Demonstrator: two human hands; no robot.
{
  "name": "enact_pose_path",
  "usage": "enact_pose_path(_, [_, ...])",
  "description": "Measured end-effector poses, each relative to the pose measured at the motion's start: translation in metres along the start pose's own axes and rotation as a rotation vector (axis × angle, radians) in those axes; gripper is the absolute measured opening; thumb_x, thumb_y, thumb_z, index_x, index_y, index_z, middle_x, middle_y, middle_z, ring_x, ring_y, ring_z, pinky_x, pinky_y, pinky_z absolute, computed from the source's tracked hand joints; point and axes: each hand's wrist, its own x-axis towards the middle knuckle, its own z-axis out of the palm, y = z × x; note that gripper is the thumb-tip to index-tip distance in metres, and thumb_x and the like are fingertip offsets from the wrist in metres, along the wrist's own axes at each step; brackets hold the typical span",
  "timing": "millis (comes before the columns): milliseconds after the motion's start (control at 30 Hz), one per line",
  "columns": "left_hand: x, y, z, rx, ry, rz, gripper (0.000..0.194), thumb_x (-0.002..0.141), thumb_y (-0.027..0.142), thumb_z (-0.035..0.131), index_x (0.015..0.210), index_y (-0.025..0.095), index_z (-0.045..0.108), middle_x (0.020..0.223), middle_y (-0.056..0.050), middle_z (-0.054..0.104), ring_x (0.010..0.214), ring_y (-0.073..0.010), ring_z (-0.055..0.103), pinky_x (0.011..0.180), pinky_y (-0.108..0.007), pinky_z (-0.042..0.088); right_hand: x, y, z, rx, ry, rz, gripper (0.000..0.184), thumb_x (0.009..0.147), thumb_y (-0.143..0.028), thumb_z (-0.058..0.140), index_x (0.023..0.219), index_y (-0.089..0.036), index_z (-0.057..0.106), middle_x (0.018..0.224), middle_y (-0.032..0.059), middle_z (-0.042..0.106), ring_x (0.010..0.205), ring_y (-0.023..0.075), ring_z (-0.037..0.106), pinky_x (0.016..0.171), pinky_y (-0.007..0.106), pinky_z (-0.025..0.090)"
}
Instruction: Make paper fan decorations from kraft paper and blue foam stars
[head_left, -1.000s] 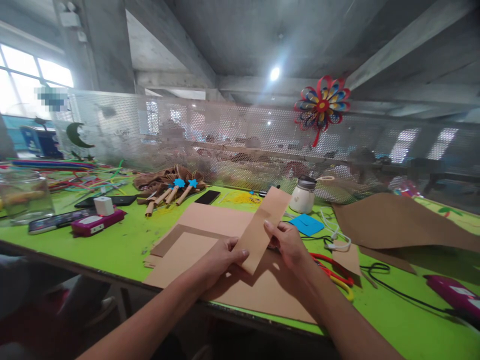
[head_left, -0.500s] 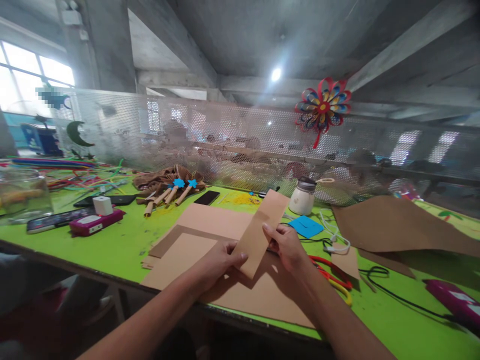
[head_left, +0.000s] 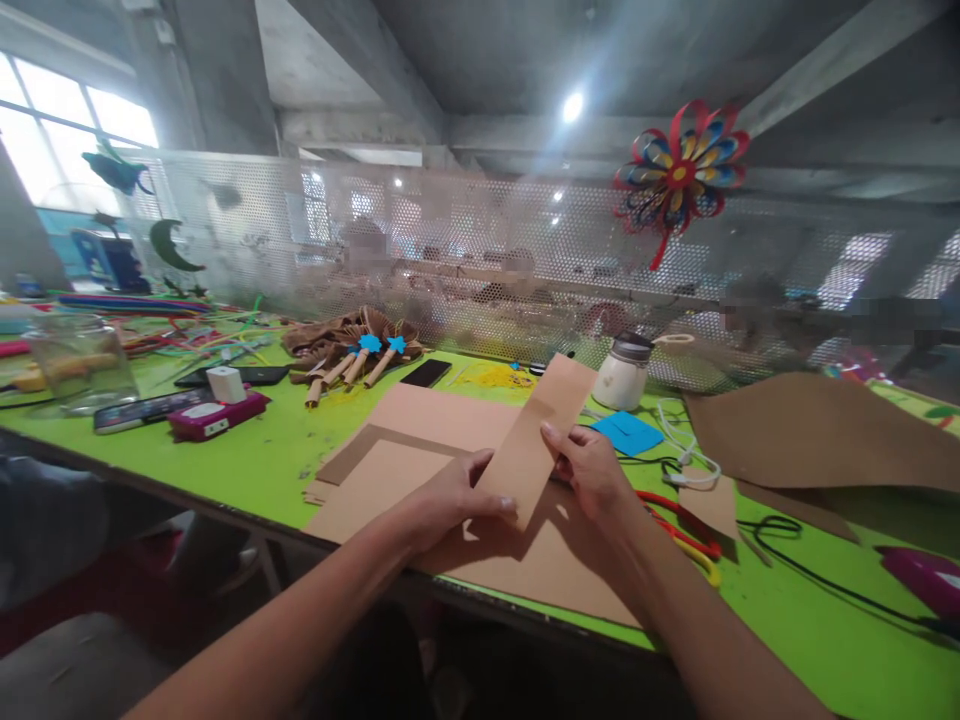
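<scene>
At green table [head_left: 270, 450], pinching brown paper strip [head_left: 534, 450] with left hand [head_left: 459, 495] and right hand [head_left: 596, 472], above larger brown sheets [head_left: 382, 490].

Left fingers [head_left: 478, 463] — partly hidden behind paper strip [head_left: 534, 440]; purple device [head_left: 921, 574] — cut off.

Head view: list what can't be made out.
All in the head view:
Left hand: some fingers hidden behind the brown strip.
Red-and-yellow handles: partly hidden by the right forearm.
Purple device: cut off by the right edge.
Shapes beyond the perforated screen: blurred and veiled by it.
</scene>
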Motion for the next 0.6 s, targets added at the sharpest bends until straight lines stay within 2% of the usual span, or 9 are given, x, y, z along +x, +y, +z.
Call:
enact_pose_path(100, [-0.0011,0.0008,0.0022,-0.068,-0.019,0.004,0.071,0.058,0.015,0.075,0.123,0.02,0.047,0.109,-0.009,0.062,0.087,-0.0248,0.062,0.07,-0.033,0.051,0.0016,0.0014,-0.001,-0.005,0.006,0.006,0.035,0.062,-0.043,0.074,0.062,-0.013,0.056,0.052,-0.0031,0.048,0.043,0.0052,0.031,0.042,0.022,0.02])
enact_pose_path(167, [-0.0009,-0.0007,0.0027,-0.087,-0.033,-0.001,0.073,0.058,0.014,0.075,0.124,0.021,0.045,0.11,-0.01,0.061,0.089,-0.0266,0.062,0.071,-0.036,0.052,0.0021,0.0015,-0.0009,-0.001,0.007,0.009,0.035,0.061,-0.043,0.074,0.06,-0.014,0.055,0.051,-0.0038,0.047,0.043,0.0052,0.031,0.042,0.022,0.02])
enact_pose_path(600, [0.0013,-0.0046,0.0017,-0.021,-0.042,0.033,0.062,0.064,0.013,0.071,0.121,0.017,0.048,0.105,-0.012,0.063,0.087,-0.0262,0.062,0.071,-0.037,0.053,-0.0029,-0.0071,0.0039,-0.035,-0.004,-0.04,0.039,0.063,-0.043,0.072,0.052,-0.016,0.046,0.044,-0.0073,0.037,0.041,0.005,0.025,0.043,0.023,0.016])
